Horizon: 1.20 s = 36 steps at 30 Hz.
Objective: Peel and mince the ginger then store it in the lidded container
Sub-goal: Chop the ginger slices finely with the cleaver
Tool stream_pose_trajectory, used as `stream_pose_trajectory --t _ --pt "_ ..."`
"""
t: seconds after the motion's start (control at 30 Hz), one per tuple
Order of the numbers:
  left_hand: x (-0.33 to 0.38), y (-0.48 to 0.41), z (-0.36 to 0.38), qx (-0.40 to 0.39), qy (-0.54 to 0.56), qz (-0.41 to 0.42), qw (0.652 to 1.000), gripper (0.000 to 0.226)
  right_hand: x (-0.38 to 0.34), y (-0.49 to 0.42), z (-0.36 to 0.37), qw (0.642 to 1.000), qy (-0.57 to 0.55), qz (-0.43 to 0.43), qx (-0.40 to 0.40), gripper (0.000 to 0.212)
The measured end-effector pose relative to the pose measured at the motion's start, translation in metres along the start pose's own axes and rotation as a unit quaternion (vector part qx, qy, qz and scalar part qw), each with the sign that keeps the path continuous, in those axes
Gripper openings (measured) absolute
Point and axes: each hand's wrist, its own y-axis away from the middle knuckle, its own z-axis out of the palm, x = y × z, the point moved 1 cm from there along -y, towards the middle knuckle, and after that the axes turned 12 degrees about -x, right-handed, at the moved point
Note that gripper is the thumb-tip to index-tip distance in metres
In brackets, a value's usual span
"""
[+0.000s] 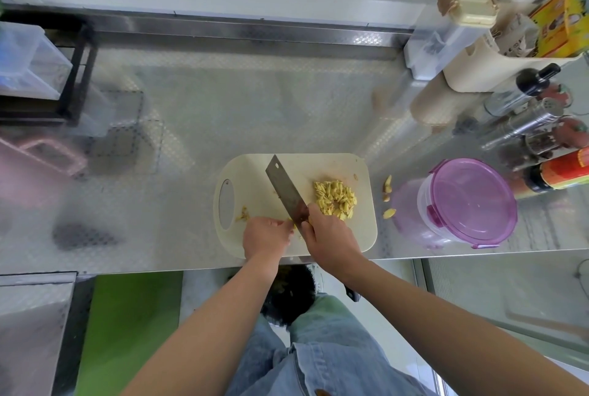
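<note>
A cream cutting board (363,229) lies at the counter's front edge. On its right half sits a pile of yellow chopped ginger (334,199). My right hand (328,236) grips the handle of a cleaver (285,193), whose blade slants up and to the left across the board. My left hand (266,236) sits just left of the blade's heel, fingers curled over a small bit of ginger that is mostly hidden. A round clear container with a purple clip lid (471,201) stands closed to the right of the board.
Ginger peel scraps (388,194) lie between board and container, more by the board's handle hole (243,214). Bottles and shakers (535,127) crowd the right side below a cream rack (497,57). A black shelf (76,70) stands at the far left. A dark bin (287,293) sits under the counter edge.
</note>
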Motion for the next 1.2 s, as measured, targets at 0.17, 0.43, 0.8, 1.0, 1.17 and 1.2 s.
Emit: stream_pose_trajectory --t 0.17,0.43,0.8,1.0,1.17,1.2 --pt "-0.002 -0.002 0.001 -0.014 0.013 0.003 1.0 0.035 0.002 0.001 0.0 1.0 0.005 -0.003 0.009 0.01" --pt "-0.003 -0.004 0.003 0.007 -0.019 0.026 0.999 0.029 0.001 -0.001 0.002 1.0 0.019 0.006 0.001 0.012" --pt "-0.004 -0.011 0.003 0.025 -0.049 0.025 0.998 0.041 -0.005 -0.01 0.003 0.999 0.027 0.012 -0.02 0.01" --pt "-0.007 -0.014 0.004 0.027 -0.056 0.036 0.997 0.037 -0.003 -0.011 0.001 0.999 0.017 0.001 -0.029 0.011" --pt "-0.008 -0.014 0.005 0.028 -0.058 0.04 0.997 0.035 -0.001 -0.009 0.002 0.999 0.017 0.002 -0.033 0.009" --pt "-0.008 -0.014 0.005 0.029 -0.061 0.04 0.997 0.034 0.0 -0.009 0.002 0.999 0.017 0.003 -0.033 0.009"
